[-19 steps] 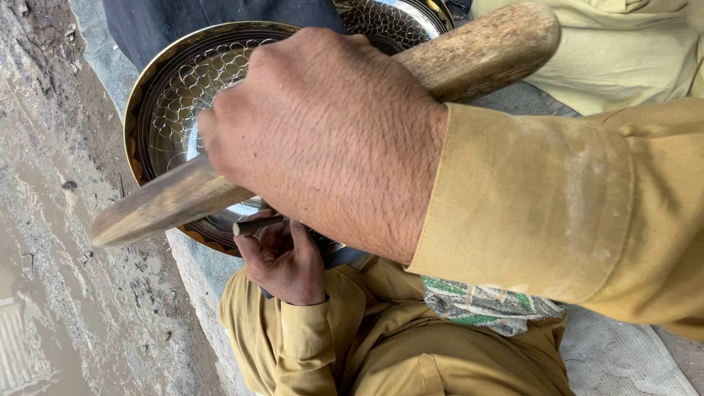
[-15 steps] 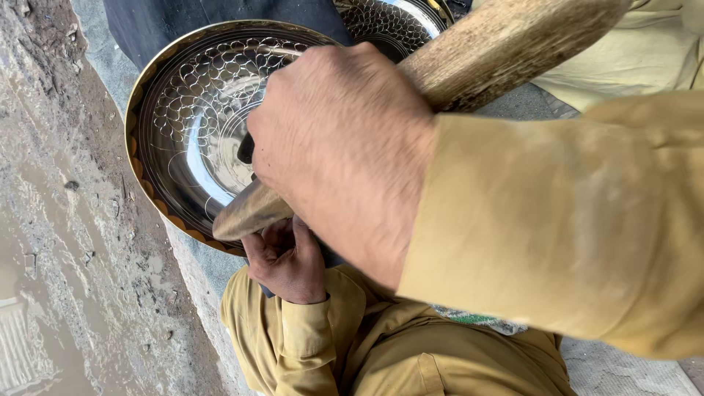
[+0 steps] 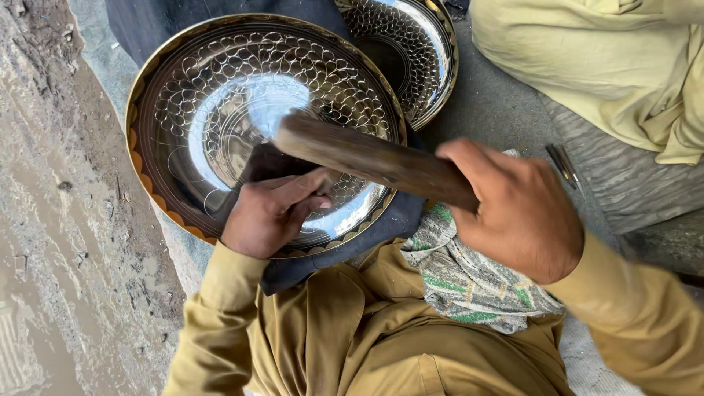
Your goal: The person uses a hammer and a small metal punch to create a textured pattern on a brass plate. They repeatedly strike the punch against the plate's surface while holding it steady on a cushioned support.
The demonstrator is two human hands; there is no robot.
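A large round metal plate (image 3: 220, 95) with an engraved scale pattern and a scalloped brass-coloured rim rests on a dark cloth over my lap. My left hand (image 3: 268, 213) lies on the plate's near edge, fingers curled on what may be a small tool that is mostly hidden. My right hand (image 3: 517, 213) grips a thick wooden mallet (image 3: 367, 158) by its near end. The mallet's far end hangs over the plate's middle, just above my left hand.
A second engraved metal plate (image 3: 418, 51) lies behind the first, partly under it. A patterned cloth (image 3: 469, 282) lies on my lap. Two thin metal tools (image 3: 563, 165) lie on grey ground at right. A person's pale-yellow garment (image 3: 609, 66) fills the top right. Muddy ground lies left.
My right hand has drawn back and to the right with the mallet, uncovering the plate. The mallet's head now points left over the plate. My left hand stays on the near rim.
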